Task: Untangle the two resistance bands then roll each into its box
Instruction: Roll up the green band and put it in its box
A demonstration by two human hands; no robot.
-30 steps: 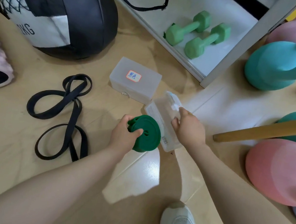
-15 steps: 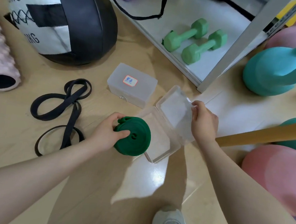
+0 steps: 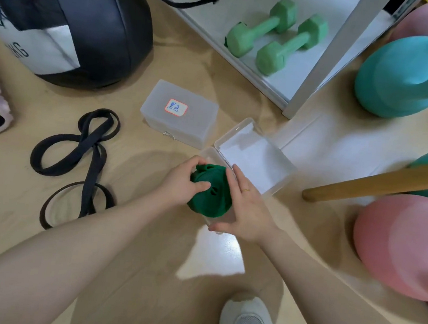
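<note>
From where I sit, the biggest thing near the work is the black-and-white ball (image 3: 64, 17) at upper left; it is well apart and no threat. On the floor (image 3: 144, 272) the black band (image 3: 76, 164) lies loose in twisted loops, unrolled, near the closed box (image 3: 181, 114) with the label. My worry there is that its crossings may tighten into a knot if I pull the wrong loop.

The open box (image 3: 257, 160) sits just right of it, lid flung back. My left hand (image 3: 179, 184) grips the rolled green band (image 3: 210, 190), thumb curled over its face, right at the box's near end. My right hand (image 3: 245, 209) lies against the roll's other side with fingers fairly straight, thumb at the box's near rim.

The main risk, I judge: the coil springs open if either hand eases off before it is seated. Pressing down could also tip or skid this light box.
</note>
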